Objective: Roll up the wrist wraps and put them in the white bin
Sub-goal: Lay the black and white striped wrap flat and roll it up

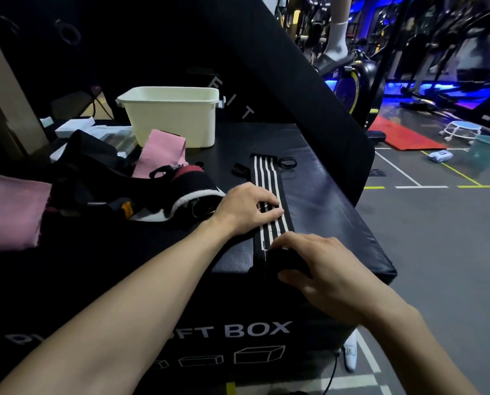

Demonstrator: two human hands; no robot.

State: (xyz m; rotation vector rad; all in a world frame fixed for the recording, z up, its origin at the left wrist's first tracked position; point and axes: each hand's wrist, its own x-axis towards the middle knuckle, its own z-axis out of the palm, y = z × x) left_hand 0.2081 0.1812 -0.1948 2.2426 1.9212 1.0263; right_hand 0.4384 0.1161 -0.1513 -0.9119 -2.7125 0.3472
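On the far left of the soft box [338,195] lay a heap of other gear, pink cloth [7,212] and a black, red and white piece [186,192], well clear of my work. Toward the box's far edge stood the white bin [175,115], open at the top, with nothing visible inside from my angle.

My left hand [246,208] lay across the striped wrist wrap [268,178], fingers fairly straight and pressing the band flat against the top of the box about halfway along its length. It pinned the wrap rather than clutched it. The wrap ran from the near edge toward the far edge, its thumb loop [287,163] lying at the far end.

My right hand [309,260] sat at the near edge, fingers and thumb curled round the dark near end of the wrap, where the roll was just beginning. I could not tell how many turns it had.

To do this step well, I judged I should keep the band taut between my hands, roll away from me with the edges squared so the stripes stacked evenly, and slide my left hand farther along as the roll advanced. A slack band would likely telescope sideways and fall apart in the bin.
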